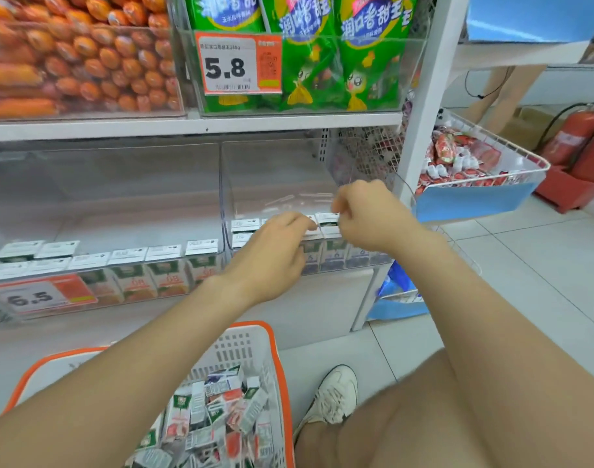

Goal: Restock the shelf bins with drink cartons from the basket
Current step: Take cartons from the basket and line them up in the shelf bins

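Clear shelf bin (282,177) has cartons (329,228) lined up; left hand (272,255) rests straight fingers on them, right hand (366,214) fingers curled, can't tell if pinching. More lie loose in the basket (278,359).

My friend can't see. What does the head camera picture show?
The left hand and right hand reach into a clear shelf bin of small drink cartons. An orange-rimmed basket below holds more cartons.
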Available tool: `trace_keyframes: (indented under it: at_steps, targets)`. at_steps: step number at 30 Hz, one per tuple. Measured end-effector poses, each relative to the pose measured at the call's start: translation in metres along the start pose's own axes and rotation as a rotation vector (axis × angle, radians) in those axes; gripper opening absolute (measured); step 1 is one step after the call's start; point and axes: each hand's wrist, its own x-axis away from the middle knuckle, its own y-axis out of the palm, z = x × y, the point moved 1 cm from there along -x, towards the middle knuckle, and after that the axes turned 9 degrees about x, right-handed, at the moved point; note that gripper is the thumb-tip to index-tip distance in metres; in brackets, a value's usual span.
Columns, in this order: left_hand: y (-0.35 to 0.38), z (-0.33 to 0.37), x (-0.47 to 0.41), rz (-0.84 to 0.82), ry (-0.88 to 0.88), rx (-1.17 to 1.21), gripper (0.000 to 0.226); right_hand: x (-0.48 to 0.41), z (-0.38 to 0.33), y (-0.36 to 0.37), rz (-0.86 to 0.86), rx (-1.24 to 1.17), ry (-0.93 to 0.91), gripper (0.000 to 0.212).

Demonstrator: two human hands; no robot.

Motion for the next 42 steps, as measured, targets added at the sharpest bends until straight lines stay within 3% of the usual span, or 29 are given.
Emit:
trace_keyframes:
  at_steps: [2,6,9,13,18,21,24,25,28,33,36,42]
  targets:
    - [-0.012,0.0,0.024,0.145,0.056,0.002,0.04,0.018,-0.035,-0.002,-0.035,-0.091,-0.12,0.023]
    - [-0.021,-0.02,0.092,0.187,0.07,-0.065,0.033,0.057,-0.098,0.02,-0.423,-0.033,-0.339,0.025]
    - [-0.016,-0.045,0.149,0.016,-0.098,-0.084,0.025,0.076,-0.136,0.053,-0.675,0.088,-0.476,0.034]
    - [-0.004,-0.071,0.211,-0.382,-0.314,-0.06,0.026,0.098,-0.18,0.103,-0.896,0.17,-0.597,0.034]
    - [0.036,-0.108,0.274,-0.73,-0.559,0.005,0.026,0.125,-0.206,0.174,-0.957,0.301,-0.649,0.031]
    - [0.066,-0.127,0.313,-0.85,-0.678,0.048,0.026,0.139,-0.209,0.206,-1.008,0.341,-0.704,0.022]
    - [0.093,-0.137,0.34,-0.944,-0.781,0.16,0.027,0.149,-0.203,0.236,-1.011,0.308,-0.724,0.038]
    - [0.101,-0.139,0.345,-0.967,-0.808,0.2,0.03,0.153,-0.202,0.245,-1.011,0.313,-0.736,0.034]
    - [0.119,-0.143,0.354,-0.99,-0.879,0.258,0.033,0.164,-0.202,0.269,-1.007,0.344,-0.78,0.019]
    - [0.136,-0.148,0.362,-0.96,-0.847,0.232,0.037,0.195,-0.213,0.309,-1.11,0.242,-0.867,0.052]
    - [0.134,-0.151,0.356,-0.963,-0.798,0.28,0.052,0.207,-0.212,0.323,-1.147,0.315,-0.923,0.068]
    - [0.126,-0.151,0.345,-1.005,-0.748,0.305,0.07,0.199,-0.214,0.318,-1.045,0.369,-1.006,0.05]
